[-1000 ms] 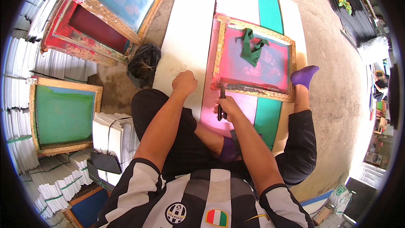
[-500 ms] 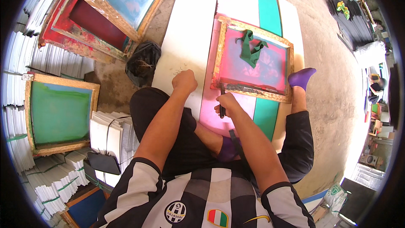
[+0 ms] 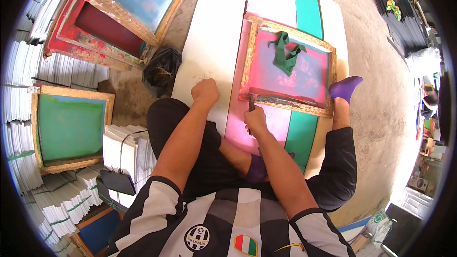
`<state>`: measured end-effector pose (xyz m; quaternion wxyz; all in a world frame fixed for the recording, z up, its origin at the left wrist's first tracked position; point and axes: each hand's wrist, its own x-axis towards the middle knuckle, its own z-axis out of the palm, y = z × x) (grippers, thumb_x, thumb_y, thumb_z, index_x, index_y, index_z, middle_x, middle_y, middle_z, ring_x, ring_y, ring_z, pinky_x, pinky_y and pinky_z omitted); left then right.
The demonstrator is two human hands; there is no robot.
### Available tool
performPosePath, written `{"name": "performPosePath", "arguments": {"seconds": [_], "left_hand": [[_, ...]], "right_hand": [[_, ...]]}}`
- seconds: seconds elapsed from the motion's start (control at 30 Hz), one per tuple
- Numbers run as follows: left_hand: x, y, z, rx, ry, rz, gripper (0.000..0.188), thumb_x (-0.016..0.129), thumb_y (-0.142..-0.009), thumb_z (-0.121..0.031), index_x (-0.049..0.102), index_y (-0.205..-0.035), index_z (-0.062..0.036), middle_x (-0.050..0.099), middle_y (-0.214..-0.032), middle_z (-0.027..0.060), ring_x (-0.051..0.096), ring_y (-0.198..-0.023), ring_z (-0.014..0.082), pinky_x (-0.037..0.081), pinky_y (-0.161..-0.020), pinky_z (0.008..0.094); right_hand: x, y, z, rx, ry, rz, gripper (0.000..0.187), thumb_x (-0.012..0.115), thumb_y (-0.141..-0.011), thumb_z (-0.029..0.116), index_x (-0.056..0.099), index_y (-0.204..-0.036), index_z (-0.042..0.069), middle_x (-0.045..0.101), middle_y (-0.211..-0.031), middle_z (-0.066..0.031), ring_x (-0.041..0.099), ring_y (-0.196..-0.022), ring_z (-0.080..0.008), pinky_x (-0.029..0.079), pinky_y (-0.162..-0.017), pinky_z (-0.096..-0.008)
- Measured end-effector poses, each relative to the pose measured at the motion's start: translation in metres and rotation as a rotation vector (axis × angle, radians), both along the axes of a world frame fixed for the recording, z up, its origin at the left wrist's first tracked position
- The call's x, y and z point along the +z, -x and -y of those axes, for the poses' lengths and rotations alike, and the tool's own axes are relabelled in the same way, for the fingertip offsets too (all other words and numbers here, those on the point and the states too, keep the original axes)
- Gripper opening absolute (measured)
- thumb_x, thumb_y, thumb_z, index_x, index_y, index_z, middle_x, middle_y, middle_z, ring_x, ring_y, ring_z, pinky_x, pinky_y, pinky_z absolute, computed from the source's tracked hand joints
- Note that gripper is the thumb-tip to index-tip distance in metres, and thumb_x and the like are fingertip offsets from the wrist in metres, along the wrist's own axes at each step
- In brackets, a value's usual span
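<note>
We sit on the floor w/ a long board (image 3: 214, 43) laid out in front, white on the left, pink and teal stripes on the right. It lies flat btwn our legs so we can lean over it. On the pink part rests a wood frame (image 3: 287, 69) w/ a pink and blue screen, flat on the board so its mesh can press down. A green rag (image 3: 284, 53) lies crumpled on the screen, close by, prob. for wiping. More frames sit to the left: a green one (image 3: 70, 126), and a red one (image 3: 102, 28) w/ a blue one stacked on it, out of the way. White stacks (image 3: 124, 150) of sheets stand beside them, and a black bag (image 3: 162, 69) lies near the board edge. Our foot in a purple sock (image 3: 346, 87) rests just beside the frame's right corner. The left hand (image 3: 205, 91) is curled in a fist, pressed on the white part, prob. to prop us up; it seems to hold nothing. The right hand (image 3: 255, 120) is closed round a dark tool (image 3: 251, 103), its tip touching the frame's near edge. The 2 hands are apart.
</note>
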<state>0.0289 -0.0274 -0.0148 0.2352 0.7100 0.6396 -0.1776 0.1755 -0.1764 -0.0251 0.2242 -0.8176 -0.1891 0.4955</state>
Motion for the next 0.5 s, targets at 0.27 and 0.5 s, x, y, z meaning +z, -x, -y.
{"name": "performPosePath", "arguments": {"seconds": [0.27, 0.5], "left_hand": [[0.006, 0.000, 0.004, 0.009, -0.043, 0.032, 0.031, 0.066, -0.090, -0.028, 0.076, -0.111, -0.0075, 0.075, -0.111, 0.0165, 0.072, -0.107, 0.0342, 0.058, -0.086, 0.0444], [-0.010, -0.009, 0.019, -0.002, -0.083, 0.557, 0.037, 0.070, -0.091, -0.041, 0.077, -0.103, -0.0065, 0.076, -0.100, 0.0154, 0.072, -0.097, 0.0333, 0.056, -0.084, 0.0431]], "right_hand": [[-0.026, 0.010, 0.011, 0.067, -0.070, 0.239, 0.026, 0.057, -0.089, 0.022, 0.070, -0.103, 0.005, 0.073, -0.099, -0.0261, 0.070, -0.097, -0.0457, 0.055, -0.086, -0.0536], [-0.029, 0.007, 0.018, 0.052, -0.217, 0.269, 0.023, 0.060, -0.086, 0.020, 0.069, -0.097, 0.002, 0.072, -0.094, -0.0264, 0.070, -0.095, -0.0452, 0.054, -0.084, -0.0521]]}}
